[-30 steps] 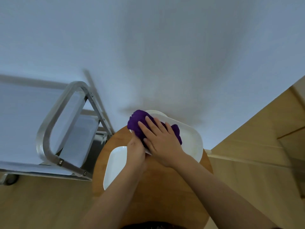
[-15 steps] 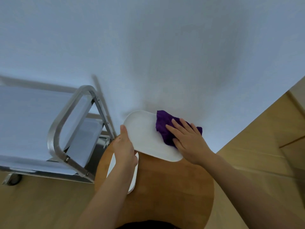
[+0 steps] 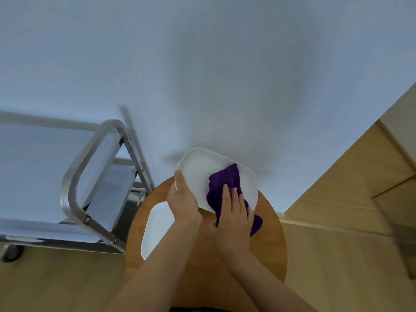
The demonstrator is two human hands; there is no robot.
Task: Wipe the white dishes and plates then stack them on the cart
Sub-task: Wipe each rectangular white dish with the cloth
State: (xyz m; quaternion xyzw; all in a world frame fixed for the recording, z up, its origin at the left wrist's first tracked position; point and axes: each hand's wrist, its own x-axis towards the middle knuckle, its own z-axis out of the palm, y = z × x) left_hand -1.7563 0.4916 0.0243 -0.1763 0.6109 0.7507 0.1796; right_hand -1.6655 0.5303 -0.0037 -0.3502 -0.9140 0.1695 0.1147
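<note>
While under cloth (image 3: 226, 188), plate (image 3: 198, 174) in left grip (image 3: 183, 202).

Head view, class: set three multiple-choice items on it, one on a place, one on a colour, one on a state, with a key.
1. Where does the second white dish lie?
A. on the round wooden table
B. on the cart
C. on the floor

2. What colour is the cloth?
A. yellow
B. purple
C. green

3. What is the left hand doing?
A. hanging idle
B. resting flat on the table
C. gripping the edge of the white plate

Key: 1 A, it rests on the wood beside the metal cart. 2 B, deep purple under the right hand. 3 C, its thumb lies over the plate's rim.
</note>
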